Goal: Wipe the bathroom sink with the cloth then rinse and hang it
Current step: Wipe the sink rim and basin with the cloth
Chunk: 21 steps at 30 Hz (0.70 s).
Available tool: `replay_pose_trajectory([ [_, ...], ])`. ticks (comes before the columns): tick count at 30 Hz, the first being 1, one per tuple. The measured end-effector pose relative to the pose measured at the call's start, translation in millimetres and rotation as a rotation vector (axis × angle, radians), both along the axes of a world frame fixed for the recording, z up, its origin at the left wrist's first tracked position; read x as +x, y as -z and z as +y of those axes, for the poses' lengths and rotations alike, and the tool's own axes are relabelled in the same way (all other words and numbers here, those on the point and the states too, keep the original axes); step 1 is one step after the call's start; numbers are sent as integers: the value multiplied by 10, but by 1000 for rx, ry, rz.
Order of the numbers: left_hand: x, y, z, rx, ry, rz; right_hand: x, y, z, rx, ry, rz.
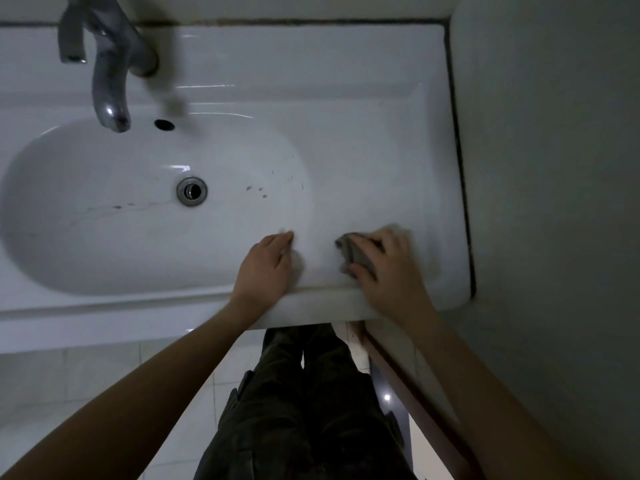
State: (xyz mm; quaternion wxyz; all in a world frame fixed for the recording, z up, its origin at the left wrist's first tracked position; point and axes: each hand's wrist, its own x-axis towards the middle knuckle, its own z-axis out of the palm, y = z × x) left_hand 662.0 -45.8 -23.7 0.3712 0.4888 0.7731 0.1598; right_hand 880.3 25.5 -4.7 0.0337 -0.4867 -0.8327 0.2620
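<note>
The white ceramic sink (363, 140) fills the upper half of the view, with an oval basin on the left and a flat ledge on the right. My right hand (388, 268) presses a small grey cloth (353, 252) onto the ledge near the front right corner; most of the cloth is hidden under the palm and the hand is motion-blurred. My left hand (268, 268) rests flat on the front rim beside the basin, fingers together, holding nothing.
A metal faucet (110, 81) curves over the basin at the upper left, above the overflow hole (164, 124) and the drain (191, 191). Dark specks mark the basin's right slope. A wall (554, 168) runs close along the sink's right side. My legs stand below on tiled floor.
</note>
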Motion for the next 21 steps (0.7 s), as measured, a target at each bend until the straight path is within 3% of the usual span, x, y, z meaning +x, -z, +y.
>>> replay_pose_trajectory([
  [5,-5,61,8,3,-28,-5,222,26,50,42,202,-44],
  [10,3,44,2,8,-10,-9,-446,107,-213,50,-11,27],
  [13,-5,38,7,-3,-12,-9,-482,100,-225,127,-26,18],
  [21,-7,-82,-56,-22,24,57,-458,38,-204,94,-59,32],
])
